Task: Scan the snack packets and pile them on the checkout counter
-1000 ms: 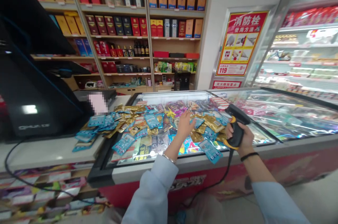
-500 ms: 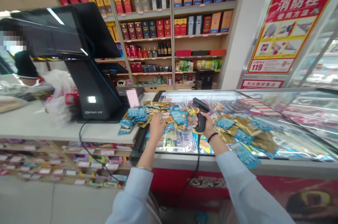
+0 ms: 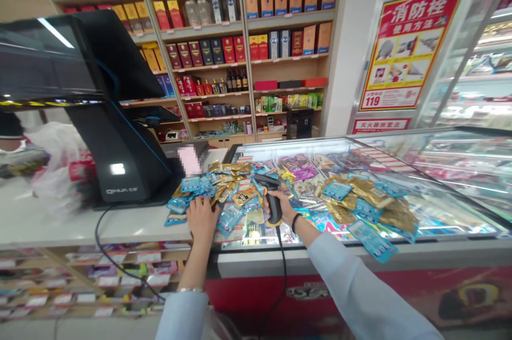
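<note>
My right hand [image 3: 285, 210] is wrapped around the grip of a black barcode scanner [image 3: 274, 206] with a yellow-trimmed base. Its cord hangs down over the freezer front. My left hand [image 3: 202, 218] rests on the near edge of a pile of blue and gold packets [image 3: 196, 185], fingers apart; their tips are partly lost among the packets. This pile spans the counter edge and the freezer's glass top. Just ahead of the scanner lie more gold packets [image 3: 242, 198]. A second heap of gold and blue packets [image 3: 366, 198] sits farther right on the glass.
On the white counter [image 3: 152, 230] at left stand a black cash-register screen [image 3: 132, 164] and a plastic bag [image 3: 60, 169]. A cable hangs over the counter front. The freezer [image 3: 248, 265] fills the middle and right. Shelves of boxes and bottles [image 3: 236, 52] line the back wall.
My left hand has moved left and nearer, from the middle of the packets to the blue ones at the counter edge. The scanner has shifted left and lower over the pile. The view has turned right.
</note>
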A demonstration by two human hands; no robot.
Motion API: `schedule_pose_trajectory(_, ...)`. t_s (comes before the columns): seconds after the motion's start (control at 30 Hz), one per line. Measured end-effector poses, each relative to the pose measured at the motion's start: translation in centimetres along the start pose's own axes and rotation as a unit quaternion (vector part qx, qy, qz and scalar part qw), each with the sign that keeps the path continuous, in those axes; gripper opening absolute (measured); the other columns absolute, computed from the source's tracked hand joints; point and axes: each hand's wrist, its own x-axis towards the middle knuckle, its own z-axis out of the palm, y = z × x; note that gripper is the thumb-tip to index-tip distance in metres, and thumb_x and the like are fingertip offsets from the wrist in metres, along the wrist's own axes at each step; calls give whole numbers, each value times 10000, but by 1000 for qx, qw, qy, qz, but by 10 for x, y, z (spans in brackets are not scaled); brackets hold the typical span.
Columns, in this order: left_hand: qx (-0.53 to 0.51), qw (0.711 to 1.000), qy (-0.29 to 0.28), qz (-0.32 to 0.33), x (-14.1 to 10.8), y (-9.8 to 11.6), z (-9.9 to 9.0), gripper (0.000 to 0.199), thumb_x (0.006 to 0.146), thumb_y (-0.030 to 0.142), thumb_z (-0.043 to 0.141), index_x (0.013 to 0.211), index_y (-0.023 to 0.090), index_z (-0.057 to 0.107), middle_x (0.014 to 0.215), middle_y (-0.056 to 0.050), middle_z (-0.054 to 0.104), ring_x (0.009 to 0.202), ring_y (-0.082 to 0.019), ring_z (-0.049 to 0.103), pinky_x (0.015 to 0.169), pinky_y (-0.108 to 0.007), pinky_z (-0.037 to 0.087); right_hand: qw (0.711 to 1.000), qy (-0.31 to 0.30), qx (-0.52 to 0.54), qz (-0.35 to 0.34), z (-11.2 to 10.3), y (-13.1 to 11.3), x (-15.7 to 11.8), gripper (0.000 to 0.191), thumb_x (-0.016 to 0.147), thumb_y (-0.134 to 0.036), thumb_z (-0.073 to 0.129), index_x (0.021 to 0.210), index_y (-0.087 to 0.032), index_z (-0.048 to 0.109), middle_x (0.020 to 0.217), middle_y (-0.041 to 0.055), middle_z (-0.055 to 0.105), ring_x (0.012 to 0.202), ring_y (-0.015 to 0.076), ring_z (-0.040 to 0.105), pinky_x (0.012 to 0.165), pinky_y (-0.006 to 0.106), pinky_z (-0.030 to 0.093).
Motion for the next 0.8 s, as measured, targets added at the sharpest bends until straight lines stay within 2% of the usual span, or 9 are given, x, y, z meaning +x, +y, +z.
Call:
schedule_pose_trajectory(0.17, 11, 1000, -21, 9, 0, 1, 0, 332, 840, 254, 456, 1084, 144, 654, 1103, -153, 599, 1027, -319, 495, 821, -426, 411, 1000, 7, 7, -12, 1, 6, 2, 317, 682, -460, 596, 582, -160, 577, 477, 14, 566, 368, 110, 487, 357, 227, 396)
schedule_pose_trajectory(0.3, 1, 1000, -24, 11, 1, 2, -5, 314, 868, 211, 416, 962, 158, 711, 1059, -155, 626, 976, -312, 511, 781, -419, 421, 1000, 6, 2, -9, 4, 6, 0, 334, 665, -472, 603, 584, -149, 595, 454, 15, 559, 363, 115, 491, 351, 228, 395)
schedule_pose_trajectory(0.37, 2, 1000, -8, 27, 4, 7, -10, 323, 866, 169, 400, 913, 166, 719, 1039, -157, 634, 957, -304, 519, 773, -414, 425, 1000, 9, 2, -20, 6, 5, 0, 328, 659, -472, 616, 589, -153, 587, 457, 7, 559, 361, 112, 492, 351, 225, 396)
schedule_pose_trajectory(0.5, -8, 996, 60, 72, 17, 28, -14, 288, 873, 157, 411, 932, 185, 692, 1045, -144, 640, 942, -285, 547, 790, -401, 432, 1000, 11, 1, -27, 7, 6, 1, 339, 672, -479, 618, 581, -156, 568, 453, 2, 552, 357, 107, 492, 357, 222, 398)
schedule_pose_trajectory(0.63, -41, 989, 87, 109, 39, 52, 1, 277, 872, 133, 407, 975, 174, 661, 1105, -149, 631, 1004, -291, 560, 840, -414, 439, 999, 17, 14, -45, 7, 5, 2, 316, 672, -463, 625, 595, -162, 565, 467, 0, 560, 361, 113, 494, 362, 235, 408)
schedule_pose_trajectory(0.8, -50, 988, 48, 138, 52, 60, 31, 269, 881, 160, 398, 988, 156, 645, 1082, -147, 638, 1018, -284, 569, 839, -395, 452, 999, 29, 8, -44, 9, 3, -1, 314, 699, -460, 592, 589, -168, 563, 429, 0, 543, 358, 114, 488, 362, 223, 397)
